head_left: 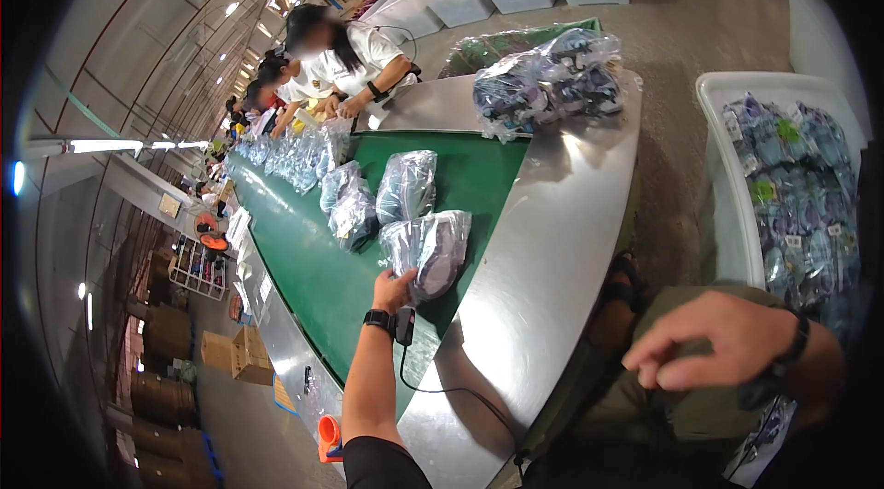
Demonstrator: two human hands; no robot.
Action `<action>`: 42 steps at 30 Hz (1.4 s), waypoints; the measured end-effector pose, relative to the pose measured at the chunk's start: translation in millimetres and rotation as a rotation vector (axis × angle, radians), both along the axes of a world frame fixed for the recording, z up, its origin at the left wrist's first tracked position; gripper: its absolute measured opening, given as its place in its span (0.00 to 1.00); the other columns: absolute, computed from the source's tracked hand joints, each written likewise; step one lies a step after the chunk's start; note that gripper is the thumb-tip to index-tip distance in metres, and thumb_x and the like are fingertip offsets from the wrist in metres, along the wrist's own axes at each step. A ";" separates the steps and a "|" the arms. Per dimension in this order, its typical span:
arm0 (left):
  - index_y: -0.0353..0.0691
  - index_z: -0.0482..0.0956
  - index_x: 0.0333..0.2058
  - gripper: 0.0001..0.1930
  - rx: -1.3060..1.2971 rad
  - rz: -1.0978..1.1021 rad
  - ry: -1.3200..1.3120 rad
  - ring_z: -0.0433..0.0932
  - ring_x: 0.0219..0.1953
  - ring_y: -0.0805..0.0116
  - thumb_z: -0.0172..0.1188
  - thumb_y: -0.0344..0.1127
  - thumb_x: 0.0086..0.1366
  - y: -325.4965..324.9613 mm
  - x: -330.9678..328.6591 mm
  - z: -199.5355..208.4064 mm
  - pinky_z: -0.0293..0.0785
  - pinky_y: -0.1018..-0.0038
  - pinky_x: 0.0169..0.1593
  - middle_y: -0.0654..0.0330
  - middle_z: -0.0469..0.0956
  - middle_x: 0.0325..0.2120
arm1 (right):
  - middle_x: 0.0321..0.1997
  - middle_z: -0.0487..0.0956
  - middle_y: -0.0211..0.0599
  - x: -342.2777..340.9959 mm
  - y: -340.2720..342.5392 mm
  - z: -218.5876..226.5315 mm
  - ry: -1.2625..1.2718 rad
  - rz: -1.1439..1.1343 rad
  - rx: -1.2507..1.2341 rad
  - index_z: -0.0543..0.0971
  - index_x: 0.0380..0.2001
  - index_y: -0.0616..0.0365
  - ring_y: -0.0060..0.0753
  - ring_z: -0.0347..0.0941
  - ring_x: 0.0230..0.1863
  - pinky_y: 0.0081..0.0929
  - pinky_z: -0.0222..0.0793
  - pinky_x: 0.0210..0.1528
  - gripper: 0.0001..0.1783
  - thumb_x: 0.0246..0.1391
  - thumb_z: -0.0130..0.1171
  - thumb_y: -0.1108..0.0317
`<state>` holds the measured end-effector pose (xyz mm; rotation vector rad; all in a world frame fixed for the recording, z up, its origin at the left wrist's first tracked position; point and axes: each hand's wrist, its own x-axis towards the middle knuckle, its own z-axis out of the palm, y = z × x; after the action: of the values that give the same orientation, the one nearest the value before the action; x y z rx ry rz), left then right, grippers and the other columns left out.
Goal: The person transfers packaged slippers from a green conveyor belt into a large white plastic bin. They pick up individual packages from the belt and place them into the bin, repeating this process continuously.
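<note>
My left hand [394, 291] has its fingers closed on the lower left edge of a clear plastic bag [436, 254]. Inside the bag are grey-purple, rounded items that look like footwear. The bag lies at the near end of a green conveyor belt [322, 314]. Just beyond it lie a second bag [406, 185] and a third bag [352, 213], both with bluish-grey contents. My right hand [714, 342] hovers over my lap, near a white bin [718, 167]. Its fingers are loosely bent and apart from the thumb, with nothing visible in them.
Steel edging [543, 268] borders the belt. A heap of bagged goods [550, 84] sits on the far right corner. More bagged goods [796, 203] fill the white bin. Co-workers [354, 61] stand along the far side. An orange tape dispenser [329, 438] is at the near left edge.
</note>
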<state>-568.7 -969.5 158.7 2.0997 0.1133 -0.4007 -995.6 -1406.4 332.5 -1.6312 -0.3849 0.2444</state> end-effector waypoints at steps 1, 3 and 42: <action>0.30 0.67 0.55 0.35 0.005 0.027 -0.030 0.75 0.20 0.72 0.76 0.40 0.56 -2.2 -9.0 -6.0 0.69 0.74 0.18 0.57 0.79 0.31 | 0.40 0.85 0.36 8.8 1.7 -4.0 0.023 -0.027 -0.015 0.79 0.54 0.65 0.22 0.81 0.42 0.22 0.76 0.46 0.18 0.65 0.62 0.65; 0.30 0.61 0.56 0.38 -0.042 0.076 -0.166 0.77 0.23 0.69 0.76 0.38 0.55 -12.4 -40.2 -15.6 0.73 0.73 0.19 0.53 0.75 0.38 | 0.39 0.84 0.34 25.3 5.6 -20.6 0.212 -0.105 0.189 0.78 0.54 0.66 0.20 0.80 0.40 0.20 0.76 0.44 0.18 0.68 0.57 0.64; 0.29 0.58 0.67 0.47 -0.491 -0.823 0.195 0.77 0.56 0.44 0.60 0.62 0.64 -164.2 -272.3 68.6 0.77 0.54 0.57 0.39 0.71 0.59 | 0.32 0.83 0.36 46.6 -20.1 -124.2 0.271 -0.127 0.159 0.84 0.36 0.66 0.25 0.76 0.31 0.28 0.73 0.32 0.33 0.58 0.64 0.39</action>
<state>-841.0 -1133.7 227.3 1.5330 -0.6909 -1.0059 -949.0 -1426.5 208.3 -1.4373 -0.0908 0.3259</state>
